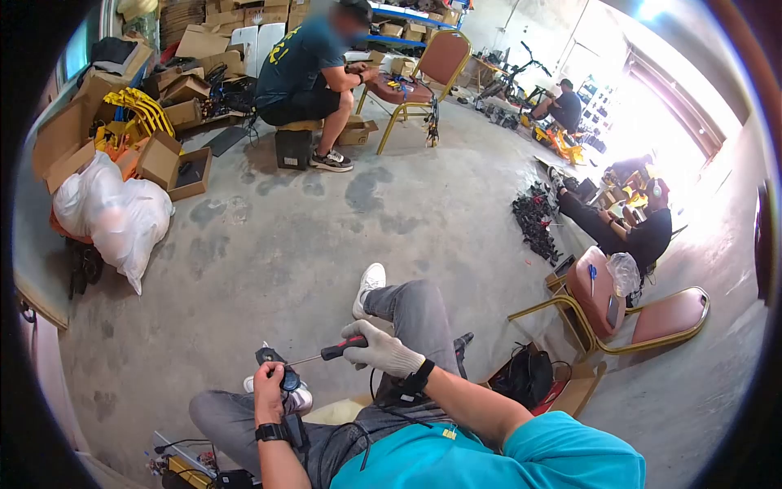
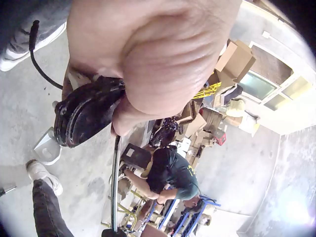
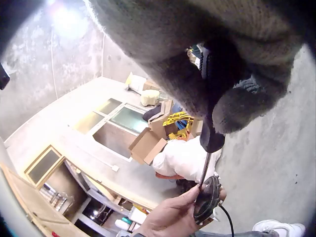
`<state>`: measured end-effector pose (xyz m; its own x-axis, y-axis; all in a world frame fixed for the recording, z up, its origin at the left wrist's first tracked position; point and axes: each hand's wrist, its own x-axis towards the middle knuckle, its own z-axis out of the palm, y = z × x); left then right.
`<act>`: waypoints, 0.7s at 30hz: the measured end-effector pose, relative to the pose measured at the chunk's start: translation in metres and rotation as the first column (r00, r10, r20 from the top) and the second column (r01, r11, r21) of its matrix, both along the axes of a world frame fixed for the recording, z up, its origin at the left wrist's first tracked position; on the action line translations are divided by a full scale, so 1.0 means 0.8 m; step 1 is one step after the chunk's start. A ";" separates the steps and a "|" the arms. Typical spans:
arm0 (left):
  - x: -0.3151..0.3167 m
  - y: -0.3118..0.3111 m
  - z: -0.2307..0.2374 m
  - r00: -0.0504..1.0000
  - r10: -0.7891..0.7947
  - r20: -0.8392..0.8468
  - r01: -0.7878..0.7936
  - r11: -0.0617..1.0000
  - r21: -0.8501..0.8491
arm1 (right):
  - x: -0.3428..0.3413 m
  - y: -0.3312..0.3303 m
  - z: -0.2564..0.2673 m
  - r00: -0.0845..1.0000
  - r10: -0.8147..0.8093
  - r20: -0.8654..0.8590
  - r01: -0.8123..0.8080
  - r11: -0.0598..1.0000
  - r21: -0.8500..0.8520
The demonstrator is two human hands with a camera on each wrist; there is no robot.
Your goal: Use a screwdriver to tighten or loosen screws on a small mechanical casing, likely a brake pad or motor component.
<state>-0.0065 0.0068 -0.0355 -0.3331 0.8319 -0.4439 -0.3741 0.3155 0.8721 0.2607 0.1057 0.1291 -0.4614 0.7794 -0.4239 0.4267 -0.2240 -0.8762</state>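
Note:
My bare left hand (image 1: 269, 385) grips a round black part (image 1: 291, 379) over my lap. In the left wrist view this part (image 2: 89, 113) has a ridged rim, and a black cable (image 2: 42, 74) shows beside it. A knit glove covers my right hand (image 1: 383, 350), which grips a screwdriver (image 1: 342, 348) by its black and red handle. The metal shaft (image 3: 205, 170) runs to the edge of the black part (image 3: 208, 200). My left thumb and fingers sit right at the shaft's end, hiding the tip.
White bags (image 1: 122, 216) and open cardboard boxes (image 1: 183, 167) lie at the left. One person (image 1: 301, 69) sits by a pink chair (image 1: 403, 90); others sit at the right. A chair (image 1: 595, 289) and a black bag (image 1: 521, 376) are to my right.

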 end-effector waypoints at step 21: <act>0.001 -0.002 -0.007 1.000 0.022 0.001 -0.022 0.997 0.069 | 0.002 0.003 -0.010 0.996 -0.033 -0.080 0.029 0.999 -0.045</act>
<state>-0.0058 0.0055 -0.0407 -0.3515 0.8531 -0.3857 -0.3807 0.2461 0.8913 0.2623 0.1083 0.1213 -0.4715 0.7755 -0.4197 0.3468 -0.2745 -0.8969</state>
